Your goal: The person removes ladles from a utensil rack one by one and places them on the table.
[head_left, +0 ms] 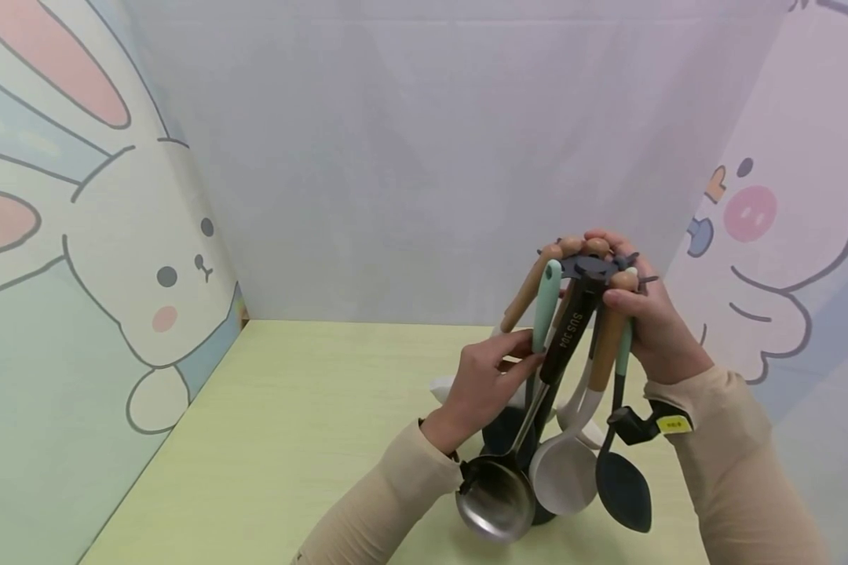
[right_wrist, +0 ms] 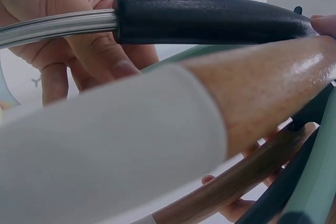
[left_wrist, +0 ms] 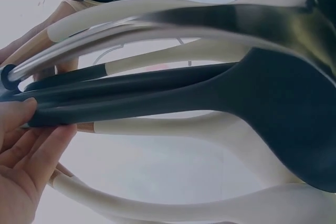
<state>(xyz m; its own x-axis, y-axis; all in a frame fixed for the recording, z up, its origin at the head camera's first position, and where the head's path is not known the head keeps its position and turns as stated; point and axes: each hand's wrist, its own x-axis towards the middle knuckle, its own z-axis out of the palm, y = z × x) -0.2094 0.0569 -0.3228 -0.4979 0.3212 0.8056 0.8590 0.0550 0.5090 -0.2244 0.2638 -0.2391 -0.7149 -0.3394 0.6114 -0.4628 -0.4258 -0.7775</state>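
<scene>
Several kitchen utensils hang around a dark rotating utensil rack [head_left: 592, 267]. My left hand [head_left: 486, 384] pinches a mint-handled utensil [head_left: 547, 302] low on its handle; its broad dark head [left_wrist: 286, 111] shows in the left wrist view. Beside those fingers hangs a steel ladle [head_left: 498, 502] with a black handle marked SUS 304. My right hand [head_left: 653, 326] holds the rack's top from the right, thumb on the end of a wooden handle [right_wrist: 268, 90] and other fingers behind. That handle belongs to a white-grey ladle [head_left: 565, 475]. A dark-headed utensil [head_left: 623, 493] with another mint handle hangs below this hand.
The rack stands on a pale yellow-green table [head_left: 290, 439]. A plain grey backdrop [head_left: 424, 173] rises behind it, with cartoon-printed side panels [head_left: 148, 259] left and right. More white and wooden-handled utensils hang at the rack's far side.
</scene>
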